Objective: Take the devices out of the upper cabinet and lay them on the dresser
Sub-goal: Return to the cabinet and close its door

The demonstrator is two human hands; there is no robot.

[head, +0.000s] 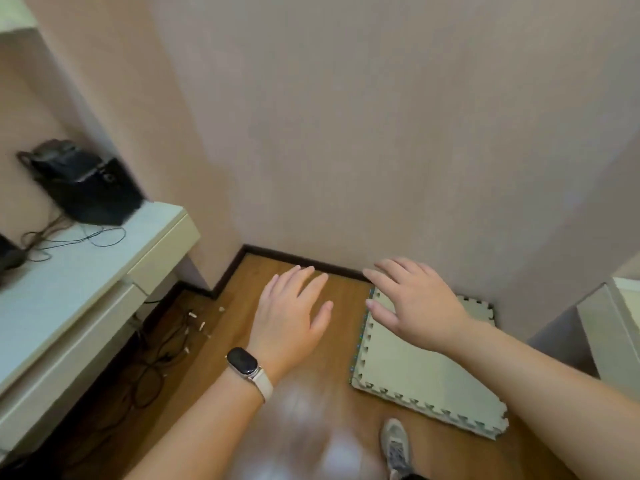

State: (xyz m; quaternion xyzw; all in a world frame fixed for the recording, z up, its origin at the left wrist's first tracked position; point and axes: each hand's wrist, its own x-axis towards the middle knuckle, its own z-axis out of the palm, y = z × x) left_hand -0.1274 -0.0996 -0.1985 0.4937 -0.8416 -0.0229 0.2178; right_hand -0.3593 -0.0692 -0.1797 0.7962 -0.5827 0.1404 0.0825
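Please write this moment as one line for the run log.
left hand: open, empty | right hand: open, empty | black boxy device: on white dresser top, thin black cables beside

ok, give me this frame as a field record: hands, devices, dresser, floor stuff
left hand: open, fingers spread, holds nothing, fitness band on the wrist
right hand: open, holds nothing
dresser: white, at the left
black device: on the dresser top against the wall, blurred, thin cable looped in front of it
upper cabinet: cannot tell from this view
wooden floor: foam puzzle mat lying by the wall
shoe: bottom edge, beside the mat
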